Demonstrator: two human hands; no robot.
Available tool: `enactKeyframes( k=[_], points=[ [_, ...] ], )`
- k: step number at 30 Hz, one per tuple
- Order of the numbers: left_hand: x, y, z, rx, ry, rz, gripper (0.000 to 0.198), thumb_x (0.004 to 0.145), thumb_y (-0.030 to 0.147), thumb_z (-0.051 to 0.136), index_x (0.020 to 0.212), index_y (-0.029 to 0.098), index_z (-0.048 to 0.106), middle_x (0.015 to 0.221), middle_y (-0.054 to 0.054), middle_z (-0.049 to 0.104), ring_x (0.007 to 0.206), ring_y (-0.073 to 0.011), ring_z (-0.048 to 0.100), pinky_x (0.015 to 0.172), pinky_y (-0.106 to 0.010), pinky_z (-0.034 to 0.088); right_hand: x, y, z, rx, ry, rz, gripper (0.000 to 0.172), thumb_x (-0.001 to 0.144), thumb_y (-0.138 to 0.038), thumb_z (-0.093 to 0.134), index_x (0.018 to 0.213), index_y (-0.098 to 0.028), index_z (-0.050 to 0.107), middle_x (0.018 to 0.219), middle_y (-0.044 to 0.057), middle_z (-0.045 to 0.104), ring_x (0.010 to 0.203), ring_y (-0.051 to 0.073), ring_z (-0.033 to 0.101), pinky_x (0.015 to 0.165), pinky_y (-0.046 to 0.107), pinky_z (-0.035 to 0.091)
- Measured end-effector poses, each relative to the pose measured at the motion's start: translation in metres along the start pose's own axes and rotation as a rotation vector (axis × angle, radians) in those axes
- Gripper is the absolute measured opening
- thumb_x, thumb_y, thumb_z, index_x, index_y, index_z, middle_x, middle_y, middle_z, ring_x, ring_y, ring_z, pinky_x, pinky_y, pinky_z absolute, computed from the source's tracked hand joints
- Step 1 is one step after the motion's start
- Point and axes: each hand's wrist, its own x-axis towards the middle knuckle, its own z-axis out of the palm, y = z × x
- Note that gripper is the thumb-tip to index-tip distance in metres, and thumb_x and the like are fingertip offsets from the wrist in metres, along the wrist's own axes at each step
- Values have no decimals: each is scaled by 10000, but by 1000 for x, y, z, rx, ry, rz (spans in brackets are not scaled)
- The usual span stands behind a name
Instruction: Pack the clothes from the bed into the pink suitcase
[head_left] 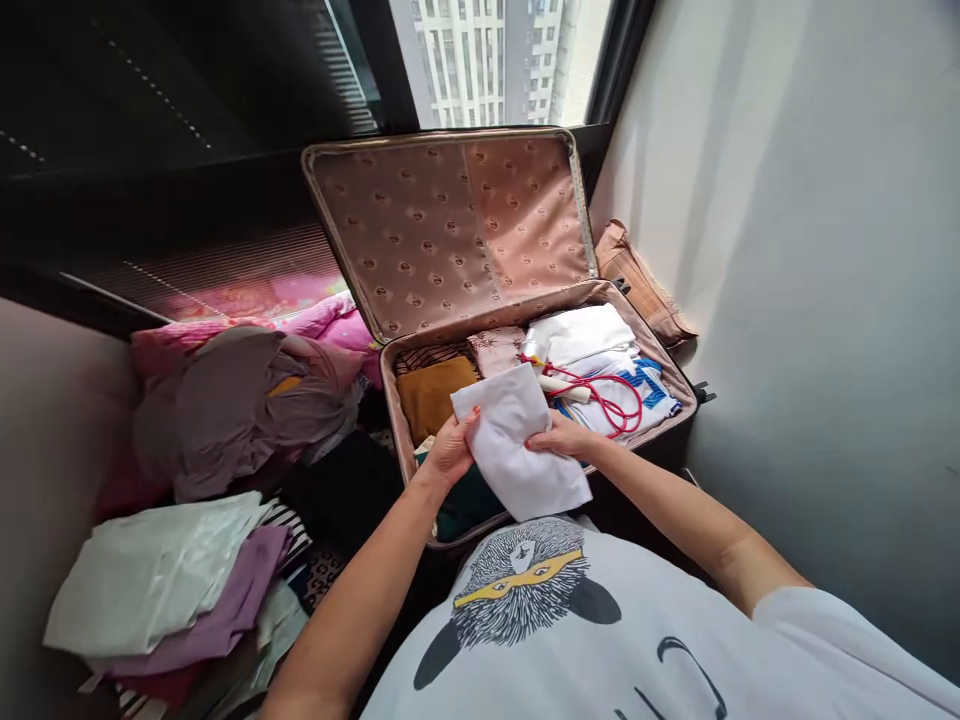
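Between my two hands is a folded white cloth garment (pixel 514 440), held over the near side of an open suitcase (pixel 411 452). My left hand (pixel 452 447) grips its left edge, thumb on top. On its right side my right hand (pixel 561 437) is closed with the thumb pressed into the fabric. Inside the suitcase lie a mustard folded garment (pixel 435 392), a pale pink patterned one (pixel 496 350), and white folded clothes (pixel 581 335). A red cord (pixel 628 392) with a white handle (pixel 566 388) rests on a blue-and-white garment (pixel 652 385). Dark green cloth (pixel 466 505) is partly hidden below my hands.
The suitcase lid (pixel 442 225) leans up near the window. A brown package (pixel 645 290) stands between suitcase and wall (pixel 810 300). At left are a heap of greyish clothes (pixel 225 400), pink bedding (pixel 341 320) and a stack topped by a white garment (pixel 157 570).
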Motion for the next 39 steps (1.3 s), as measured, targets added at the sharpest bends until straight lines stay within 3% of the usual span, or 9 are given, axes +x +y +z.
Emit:
enactKeyframes(
  k=[4, 10, 16, 20, 25, 28, 30, 34, 39],
  points=[
    [7, -18, 15, 66, -73, -103, 371, 846, 278, 829, 1188, 194, 713, 1116, -114, 771, 978, -221, 741, 824, -299, 608, -32, -16, -85, 15, 178, 22, 565, 480, -369, 970, 954, -180, 728, 857, 24, 764, 844, 232, 727, 860, 385, 590],
    [-15, -30, 13, 6, 71, -194, 219, 941, 229, 689, 1145, 162, 730, 1066, -143, 774, 841, -184, 742, 735, -271, 600, -64, -48, -194, 76, 415, -49, 657, 467, -325, 983, 1048, -166, 720, 962, 103, 800, 869, 284, 749, 843, 456, 627],
    [-43, -39, -3, -120, 284, -181, 218, 990, 178, 555, 1127, 172, 725, 1047, -142, 767, 795, -169, 741, 694, -262, 614, -38, -75, -275, -22, 372, -55, 614, 585, -330, 927, 1115, -131, 688, 1031, 162, 795, 930, 317, 750, 897, 517, 615],
    [-54, -46, -8, -164, 406, -152, 244, 993, 162, 510, 1103, 185, 726, 1035, -141, 764, 772, -166, 743, 678, -261, 631, 5, -97, -316, -485, 428, -40, 649, 726, -377, 871, 1256, -69, 659, 1179, 218, 761, 1023, 312, 724, 959, 518, 593],
    [-66, -60, -9, -179, 524, -142, 254, 1009, 150, 471, 1052, 197, 717, 993, -132, 760, 742, -160, 743, 643, -242, 635, 49, -86, -311, -805, 598, -61, 746, 825, -342, 814, 1469, -77, 546, 1519, 277, 545, 1458, 426, 432, 1232, 678, 263],
    [-72, -70, -12, -194, 547, -137, 238, 997, 130, 493, 1043, 193, 717, 996, -138, 757, 746, -165, 748, 650, -246, 639, 58, -51, -285, -1033, 594, -113, 680, 958, -422, 660, 1563, -163, 489, 1726, 222, 263, 1606, 451, 108, 1236, 742, 104],
    [-75, -74, -15, -202, 549, -134, 221, 982, 126, 522, 1045, 195, 722, 1002, -141, 760, 754, -171, 752, 657, -250, 640, 63, -28, -274, -1249, 586, -96, 647, 1013, -490, 545, 1604, -241, 457, 1772, 173, 150, 1618, 455, 21, 1199, 786, 110],
    [-81, -79, -22, -218, 552, -108, 200, 966, 117, 564, 1057, 182, 730, 992, -150, 771, 768, -175, 755, 672, -255, 635, 74, -7, -275, -1368, 630, -23, 627, 1029, -588, 411, 1586, -312, 499, 1757, 167, 216, 1602, 468, 104, 1113, 846, 187],
    [-99, -80, -35, -266, 529, 2, 145, 909, 140, 702, 1051, 146, 734, 954, -164, 778, 749, -179, 744, 672, -252, 594, 72, 1, -293, -1328, 654, -147, 751, 946, -747, 390, 1463, -270, 651, 1644, 280, 389, 1518, 584, 273, 954, 943, 214]
  ],
)
